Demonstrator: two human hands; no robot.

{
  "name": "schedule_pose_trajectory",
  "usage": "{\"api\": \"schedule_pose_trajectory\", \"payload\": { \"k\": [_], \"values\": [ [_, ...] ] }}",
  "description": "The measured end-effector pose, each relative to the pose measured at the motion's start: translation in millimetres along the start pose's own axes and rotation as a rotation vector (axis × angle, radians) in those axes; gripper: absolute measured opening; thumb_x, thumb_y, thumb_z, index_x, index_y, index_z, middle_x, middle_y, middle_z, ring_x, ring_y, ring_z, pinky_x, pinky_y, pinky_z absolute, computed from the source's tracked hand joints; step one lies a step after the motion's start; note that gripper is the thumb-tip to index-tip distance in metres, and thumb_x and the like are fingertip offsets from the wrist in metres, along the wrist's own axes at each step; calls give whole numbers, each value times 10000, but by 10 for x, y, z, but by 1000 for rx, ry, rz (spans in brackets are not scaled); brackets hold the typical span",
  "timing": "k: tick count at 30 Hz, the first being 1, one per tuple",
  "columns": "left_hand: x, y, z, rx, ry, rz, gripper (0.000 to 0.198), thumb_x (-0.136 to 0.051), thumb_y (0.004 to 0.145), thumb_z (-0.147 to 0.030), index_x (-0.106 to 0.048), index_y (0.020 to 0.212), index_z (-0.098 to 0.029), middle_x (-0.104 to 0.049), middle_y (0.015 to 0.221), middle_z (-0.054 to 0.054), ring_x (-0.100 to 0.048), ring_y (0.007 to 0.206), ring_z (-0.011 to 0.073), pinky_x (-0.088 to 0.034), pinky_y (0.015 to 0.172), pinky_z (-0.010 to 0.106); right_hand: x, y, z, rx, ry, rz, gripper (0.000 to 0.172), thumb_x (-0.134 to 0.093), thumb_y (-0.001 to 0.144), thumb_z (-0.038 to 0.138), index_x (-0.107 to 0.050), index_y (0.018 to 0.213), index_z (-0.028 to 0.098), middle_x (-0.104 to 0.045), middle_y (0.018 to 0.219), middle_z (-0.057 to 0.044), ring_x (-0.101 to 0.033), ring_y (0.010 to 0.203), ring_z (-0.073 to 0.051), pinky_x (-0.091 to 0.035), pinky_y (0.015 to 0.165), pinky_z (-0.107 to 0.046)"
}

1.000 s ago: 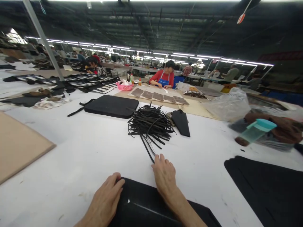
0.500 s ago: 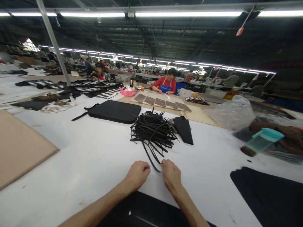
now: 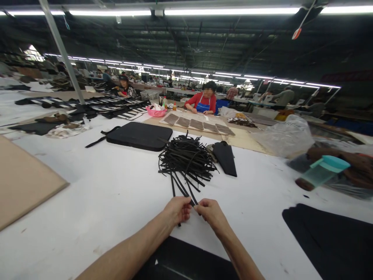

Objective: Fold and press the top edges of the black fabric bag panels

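A heaped pile of thin black strips (image 3: 188, 155) lies on the white tabletop (image 3: 116, 202) in front of me. Several strips trail from its near side toward my hands. My left hand (image 3: 179, 209) is closed on the ends of black strips, and one strip end pokes out below it. Close beside it, my right hand (image 3: 208, 209) pinches a black strip between thumb and fingers. Just below both wrists lies a glossy black sheet (image 3: 183, 260), partly covered by my forearms.
Behind the pile are a black padded panel (image 3: 140, 136) and a tapered black piece (image 3: 225, 158). A tan board (image 3: 26, 179) lies left. On the right are a teal-lidded jug (image 3: 322, 173) and black sheets (image 3: 329, 237). A co-worker in red (image 3: 205, 99) sits opposite.
My left hand has moved right, closer to my right hand, and now grips strips. More strips are drawn out from the pile's near side. The view has shifted slightly.
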State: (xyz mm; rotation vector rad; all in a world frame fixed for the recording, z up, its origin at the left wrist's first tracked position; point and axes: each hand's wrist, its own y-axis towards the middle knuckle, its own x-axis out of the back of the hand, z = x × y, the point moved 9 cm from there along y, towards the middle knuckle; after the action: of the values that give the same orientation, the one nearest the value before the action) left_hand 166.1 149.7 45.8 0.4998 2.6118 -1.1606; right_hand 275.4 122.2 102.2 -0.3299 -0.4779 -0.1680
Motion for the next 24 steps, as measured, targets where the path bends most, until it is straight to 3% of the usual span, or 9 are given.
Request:
{"api": "schedule_pose_trajectory", "payload": {
  "k": [6, 10, 13, 15, 17, 20, 22, 24],
  "values": [
    [189, -31, -127, -92, 139, -63, 219, -486, 906, -319, -543, 841, -119, -523, 648, -38, -449, 451, 56, -387, 415, 178, 32, 37, -80, -56, -50, -19, 204, -420, 795, 319, -429, 629, 200, -473, 527, 41, -382, 408, -86, -269, 404, -215],
    [230, -101, -150, -92, 216, -20, 202, -493, 902, -292, -538, 811, -118, -521, 624, -42, -446, 435, 55, -378, 399, 174, 155, 21, -46, -48, -254, -124, 236, -390, 840, 251, -497, 641, 184, -559, 628, -29, -519, 543, -138, -353, 516, -246],
    [213, -145, -189, -130, 232, 4, 176, -498, 894, -259, -526, 787, -122, -527, 610, -42, -454, 427, 58, -369, 389, 172, 277, -82, 93, -18, -429, -279, 225, -356, 843, 145, -580, 849, 166, -594, 929, -117, -573, 806, -214, -370, 670, -308],
    [193, -162, -211, -154, 232, 21, 158, -515, 868, -225, -518, 747, -124, -532, 584, -36, -462, 415, 66, -364, 380, 178, 297, -185, 245, 28, -510, -360, 316, -338, 851, 123, -533, 1093, 184, -500, 1196, -139, -552, 932, -240, -363, 723, -328],
    [172, -171, -226, -173, 229, 43, 138, -546, 820, -196, -515, 705, -126, -538, 557, -23, -476, 404, 78, -362, 374, 187, 211, -256, 382, 81, -521, -347, 343, -324, 890, 189, -470, 1200, 209, -436, 1296, -123, -548, 969, -233, -369, 740, -320],
    [159, -185, -255, -212, 224, 61, 109, -601, 740, -186, -530, 681, -128, -543, 534, -14, -496, 410, 87, -379, 390, 193, -83, -235, 409, 73, -438, -126, 322, -332, 906, 333, -612, 939, 177, -640, 967, -89, -612, 736, -179, -404, 641, -269],
    [182, -198, -279, -240, 240, 47, 94, -611, 717, -187, -547, 684, -126, -536, 515, -18, -497, 411, 85, -389, 404, 190, -251, -183, 338, 26, -393, 14, 359, -356, 885, 329, -620, 699, 173, -651, 689, -40, -584, 537, -139, -394, 529, -235],
    [244, -210, -307, -267, 278, 2, 79, -592, 726, -183, -559, 687, -122, -516, 478, -25, -480, 392, 81, -375, 390, 180, -284, -126, 278, 5, -401, 40, 351, -370, 864, 274, -600, 618, 176, -633, 602, -21, -562, 488, -128, -375, 484, -222]
  ]
}}
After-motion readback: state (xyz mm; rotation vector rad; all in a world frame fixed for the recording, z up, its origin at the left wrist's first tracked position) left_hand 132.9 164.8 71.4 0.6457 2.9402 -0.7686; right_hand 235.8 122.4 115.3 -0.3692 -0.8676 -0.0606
